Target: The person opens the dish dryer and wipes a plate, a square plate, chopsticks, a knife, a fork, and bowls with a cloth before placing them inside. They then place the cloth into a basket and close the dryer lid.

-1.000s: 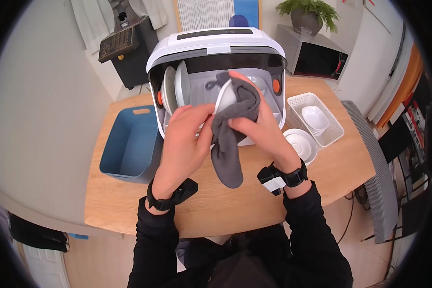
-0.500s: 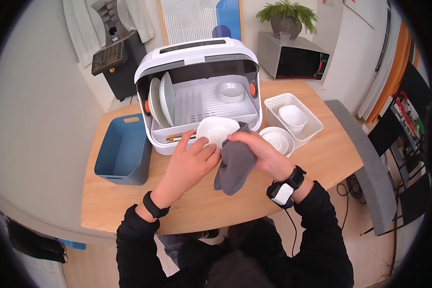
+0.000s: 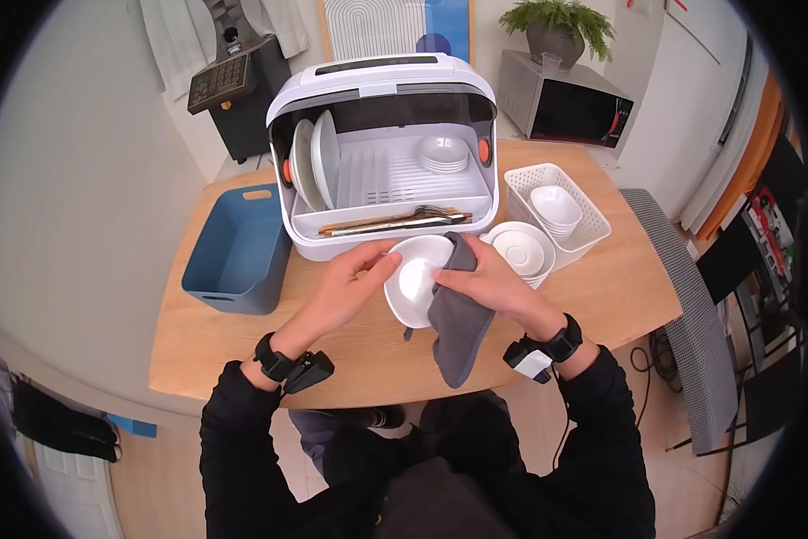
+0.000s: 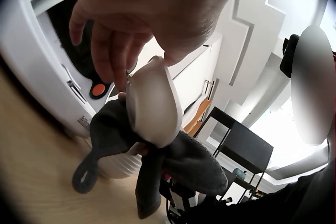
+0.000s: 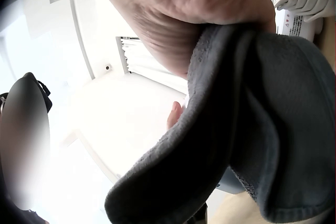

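Observation:
A white bowl is held tilted over the table in front of the dish cabinet, its inside facing up toward the head camera. My left hand pinches its left rim, thumb on the near side. With my right hand I grip a dark grey cloth folded over the bowl's right rim, thumb pressing inside. In the left wrist view the bowl shows side-on, the cloth hanging below it with a loop at one corner. The cloth fills much of the right wrist view and hides the bowl there.
The open white dish cabinet holds upright plates, stacked small bowls and chopsticks and cutlery in a front trough. A blue bin stands left. Right are stacked saucers and a white basket with bowls.
Both hands have come down and nearer with the bowl and cloth, away from the cabinet. The bowl has turned between the hands, and the left fingers now pinch its rim.

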{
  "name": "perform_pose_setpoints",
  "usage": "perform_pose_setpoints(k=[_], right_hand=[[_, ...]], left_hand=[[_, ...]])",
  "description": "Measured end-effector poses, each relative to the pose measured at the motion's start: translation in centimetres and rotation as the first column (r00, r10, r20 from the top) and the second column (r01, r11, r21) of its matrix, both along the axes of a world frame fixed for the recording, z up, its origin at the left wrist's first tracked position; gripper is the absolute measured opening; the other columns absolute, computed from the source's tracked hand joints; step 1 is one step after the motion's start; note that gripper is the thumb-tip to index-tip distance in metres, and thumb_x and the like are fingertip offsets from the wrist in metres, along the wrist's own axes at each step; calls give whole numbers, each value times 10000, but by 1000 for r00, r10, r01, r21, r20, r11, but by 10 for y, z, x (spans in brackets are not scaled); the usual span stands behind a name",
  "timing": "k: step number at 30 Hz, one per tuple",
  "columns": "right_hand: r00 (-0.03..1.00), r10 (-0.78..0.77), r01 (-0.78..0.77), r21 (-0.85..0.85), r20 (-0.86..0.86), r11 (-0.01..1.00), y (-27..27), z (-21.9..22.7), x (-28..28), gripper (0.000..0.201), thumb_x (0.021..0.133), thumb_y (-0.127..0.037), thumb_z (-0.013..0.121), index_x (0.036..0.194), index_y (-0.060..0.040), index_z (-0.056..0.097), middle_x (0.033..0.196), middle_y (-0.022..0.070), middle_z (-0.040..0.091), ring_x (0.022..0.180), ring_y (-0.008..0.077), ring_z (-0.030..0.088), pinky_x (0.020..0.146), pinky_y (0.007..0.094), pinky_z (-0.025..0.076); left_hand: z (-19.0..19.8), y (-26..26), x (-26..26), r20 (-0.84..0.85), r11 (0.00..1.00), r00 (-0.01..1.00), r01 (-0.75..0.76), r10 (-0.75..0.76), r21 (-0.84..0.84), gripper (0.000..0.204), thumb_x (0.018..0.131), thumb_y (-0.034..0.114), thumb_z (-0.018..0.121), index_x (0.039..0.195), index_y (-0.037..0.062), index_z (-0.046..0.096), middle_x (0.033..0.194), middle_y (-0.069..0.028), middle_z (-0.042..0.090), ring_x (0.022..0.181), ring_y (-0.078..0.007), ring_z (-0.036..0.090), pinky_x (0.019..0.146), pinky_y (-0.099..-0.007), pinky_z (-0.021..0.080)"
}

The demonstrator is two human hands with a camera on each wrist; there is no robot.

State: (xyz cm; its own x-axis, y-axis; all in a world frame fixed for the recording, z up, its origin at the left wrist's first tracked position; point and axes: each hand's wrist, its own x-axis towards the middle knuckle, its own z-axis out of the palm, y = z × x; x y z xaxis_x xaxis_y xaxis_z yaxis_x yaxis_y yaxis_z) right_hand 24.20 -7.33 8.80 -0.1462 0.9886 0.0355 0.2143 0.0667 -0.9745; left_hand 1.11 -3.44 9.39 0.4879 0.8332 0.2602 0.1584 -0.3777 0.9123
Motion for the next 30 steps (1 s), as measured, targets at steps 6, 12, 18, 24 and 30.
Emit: perform_pose_setpoints(k=[6, 12, 18, 24, 30], right_hand=[[999, -20, 22, 58, -26, 998, 0, 0, -4, 562, 840, -228, 719, 1276, 45, 492, 1172, 140, 611, 1070, 193, 586, 918, 312, 472], [975, -141, 160, 102, -169, 982, 4, -7, 10, 460, 839, -187, 730, 1214, 3, 544, 1109, 90, 638, 1020, 143, 602, 870, 292, 495], [938, -240, 270, 92, -251, 959, -5, -3, 36, 445, 835, -152, 732, 1216, -14, 547, 1085, 73, 642, 1003, 134, 606, 869, 288, 497], [971, -240, 237, 255, -18, 938, -10, -6, 46, 484, 813, -156, 737, 1233, -27, 534, 1076, 97, 645, 993, 177, 616, 870, 300, 495], [966, -256, 250, 303, -23, 920, -17, -12, 48, 471, 817, -155, 729, 1225, -31, 528, 1069, 110, 649, 989, 199, 627, 870, 322, 499]], left_hand=[[-22, 11, 12, 138, 999, 990, 27, -31, 32, 316, 934, 166, 622, 1210, 11, 611, 851, 8, 617, 772, -57, 533, 714, -226, 444], [-18, 13, 10, 204, 991, 969, -132, 136, -34, 266, 936, 133, 605, 1170, 7, 628, 780, 26, 571, 669, -35, 484, 625, -208, 414], [5, 56, 0, 203, 878, 937, -168, 283, -448, 379, 976, 329, 490, 1179, 18, 563, 850, -26, 627, 650, -101, 572, 646, -246, 480], [28, 136, 62, 118, 879, 974, -120, 195, -461, 372, 969, 279, 474, 1174, -25, 536, 1007, -107, 643, 876, -191, 661, 796, -293, 535], [-5, 232, 128, -96, 904, 962, -275, 257, -327, 346, 945, 212, 429, 1105, -64, 560, 910, -170, 684, 654, -234, 704, 563, -297, 535]])
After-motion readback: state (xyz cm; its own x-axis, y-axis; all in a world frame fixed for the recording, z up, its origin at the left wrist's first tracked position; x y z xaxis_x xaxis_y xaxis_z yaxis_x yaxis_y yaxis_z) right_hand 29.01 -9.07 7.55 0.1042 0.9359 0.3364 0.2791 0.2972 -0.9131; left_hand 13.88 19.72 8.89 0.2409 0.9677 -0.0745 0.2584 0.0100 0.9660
